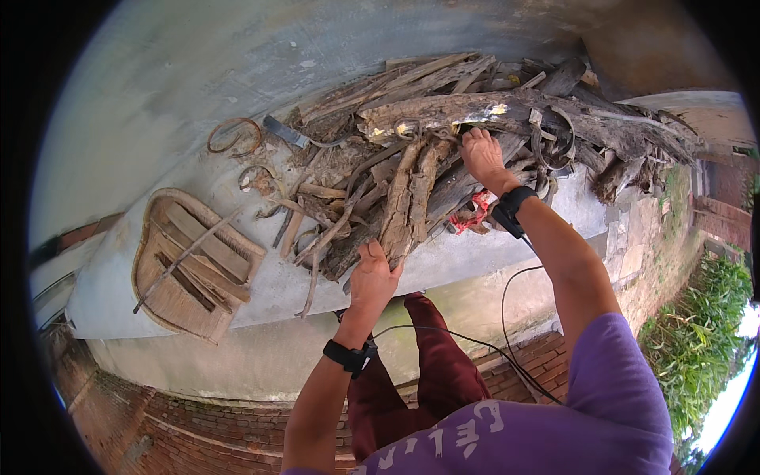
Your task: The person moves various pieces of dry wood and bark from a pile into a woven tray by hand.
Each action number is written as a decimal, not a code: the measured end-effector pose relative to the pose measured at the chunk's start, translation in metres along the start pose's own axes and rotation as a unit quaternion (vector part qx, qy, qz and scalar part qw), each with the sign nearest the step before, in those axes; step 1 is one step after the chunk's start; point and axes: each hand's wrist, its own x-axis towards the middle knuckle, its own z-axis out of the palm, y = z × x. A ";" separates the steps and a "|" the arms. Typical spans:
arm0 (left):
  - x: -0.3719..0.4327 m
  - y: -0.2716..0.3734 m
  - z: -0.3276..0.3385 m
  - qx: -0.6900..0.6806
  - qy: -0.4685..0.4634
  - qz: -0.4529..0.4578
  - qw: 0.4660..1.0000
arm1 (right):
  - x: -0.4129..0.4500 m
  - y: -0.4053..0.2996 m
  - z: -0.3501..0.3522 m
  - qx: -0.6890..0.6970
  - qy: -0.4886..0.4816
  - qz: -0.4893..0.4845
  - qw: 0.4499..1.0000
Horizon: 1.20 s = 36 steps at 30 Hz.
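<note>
A thick split piece of rough firewood lies slantwise on a heap of old wood. My left hand grips its near lower end, thumb along the side. Beyond its upper end, my right hand reaches under a long weathered log with pale yellow patches. The fingers there are curled and partly hidden, so what they hold cannot be told. Below the right wrist, a torn red scrap lies among the wood. A broad grey plank runs beneath the split piece.
To the left, a woven scoop-shaped basket holds several wood pieces, with a thin stick across it. A flat-bladed tool and a coiled strip lie near the wall. Black cables hang before my legs. The pale ledge ends at a front edge.
</note>
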 end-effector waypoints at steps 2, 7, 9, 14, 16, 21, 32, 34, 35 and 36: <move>-0.003 -0.005 -0.008 0.000 0.009 -0.002 1.000 | -0.002 -0.001 -0.006 0.044 0.029 -0.037 0.998; -0.003 0.000 -0.026 -0.019 -0.001 -0.018 1.000 | -0.003 -0.052 -0.074 0.305 -0.070 -0.033 0.949; -0.003 0.007 -0.037 -0.031 -0.004 -0.018 0.999 | 0.004 -0.075 -0.104 0.303 -0.067 -0.033 0.950; -0.013 0.017 -0.072 -0.027 -0.011 0.016 0.999 | 0.022 -0.118 -0.147 0.273 -0.036 -0.169 0.946; -0.019 0.013 -0.089 -0.014 -0.007 0.037 0.999 | 0.029 -0.125 -0.151 0.277 -0.003 -0.174 0.945; -0.028 0.011 -0.082 -0.003 0.033 0.045 0.998 | 0.073 -0.152 -0.168 0.304 0.025 -0.153 0.940; -0.028 -0.019 -0.027 -0.039 0.063 0.001 0.997 | 0.102 -0.280 -0.218 0.332 0.066 -0.235 0.911; -0.033 -0.026 -0.025 -0.066 0.042 -0.001 0.997 | 0.111 -0.311 -0.250 0.360 0.085 -0.244 0.896; -0.034 -0.026 -0.023 -0.068 0.049 -0.009 0.996 | 0.120 -0.326 -0.265 0.337 0.077 -0.267 0.900; -0.033 -0.026 -0.019 -0.067 0.040 -0.003 0.997 | 0.130 -0.341 -0.276 0.313 0.074 -0.291 0.901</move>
